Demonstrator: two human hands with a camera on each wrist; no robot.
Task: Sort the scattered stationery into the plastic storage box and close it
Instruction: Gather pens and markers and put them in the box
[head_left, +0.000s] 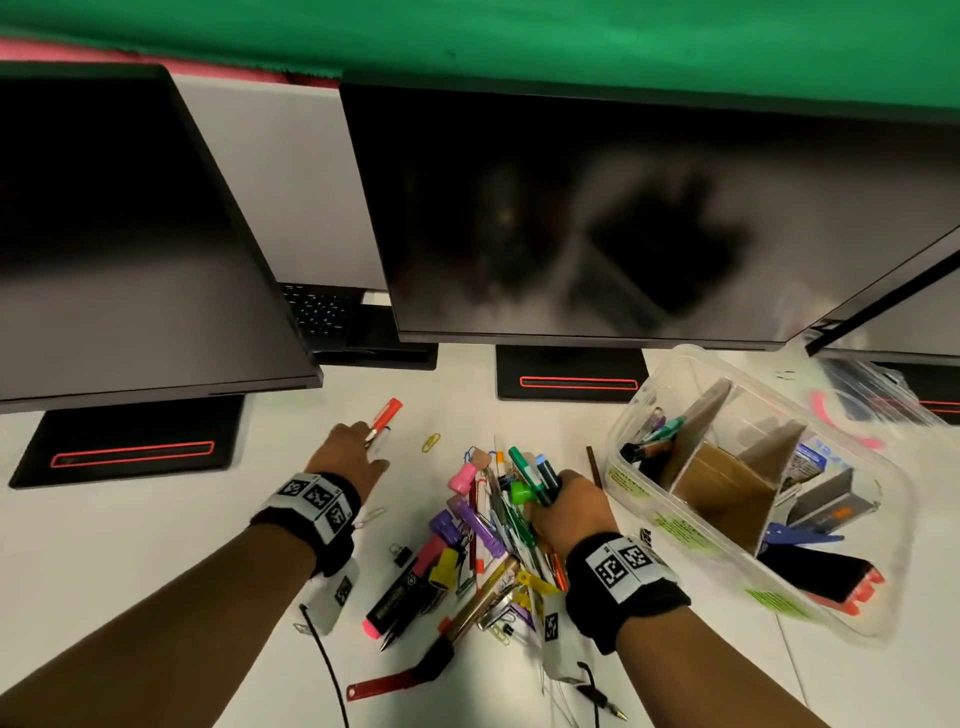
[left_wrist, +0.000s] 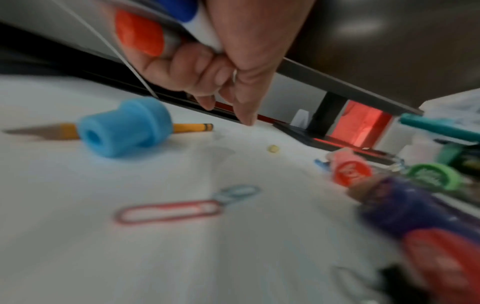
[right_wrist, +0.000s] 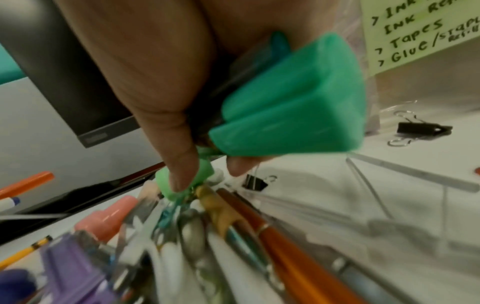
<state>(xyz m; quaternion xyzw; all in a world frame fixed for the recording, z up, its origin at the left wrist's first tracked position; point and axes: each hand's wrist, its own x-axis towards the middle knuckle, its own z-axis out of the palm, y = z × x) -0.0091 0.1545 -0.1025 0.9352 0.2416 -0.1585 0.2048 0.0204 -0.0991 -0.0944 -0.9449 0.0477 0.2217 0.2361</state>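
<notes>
Left hand (head_left: 349, 453) reaches forward over the white desk (head_left: 156, 545), fingers curled round an orange-capped pen (head_left: 385, 415) and a blue-capped white pen beside it; the left wrist view shows both caps poking out of the fist (left_wrist: 197, 67), pinky pointing down near the desk. Right hand (head_left: 569, 512) sits at the far edge of the stationery pile (head_left: 478, 551), gripping a bunch of markers (head_left: 535, 473), green and dark-blue caps sticking up. Right wrist view: a teal marker cap (right_wrist: 291, 102) fills the fist, thumb tip pressing on a light green cap (right_wrist: 179, 185) in the pile.

Plastic storage box (head_left: 878, 587) stands open to the right of the pile, just beside the right hand, tilted diagonally on the desk. Cardboard dividers (head_left: 722, 467) split it into compartments; a few markers lie in the far-left compartment, a blue clip and staple boxes in the right ones, an orange-tipped dark item at the near end. Green handwritten labels (right_wrist: 415, 30) are stuck on its wall, reading ink, tapes, glue. Lid not clearly seen.

Pile holds purple, pink and yellow highlighters, pens, a gold pen, black binder clips (right_wrist: 423, 128). A yellow paper clip (head_left: 431, 442) lies apart between the hands. Left wrist view shows a blue foam grip (left_wrist: 124, 127) on a yellow pencil, and red and blue paper clips (left_wrist: 182, 207) linked on the desk. A red ruler (head_left: 384, 685) lies near the front. Dark monitors (head_left: 597, 218) stand behind.
</notes>
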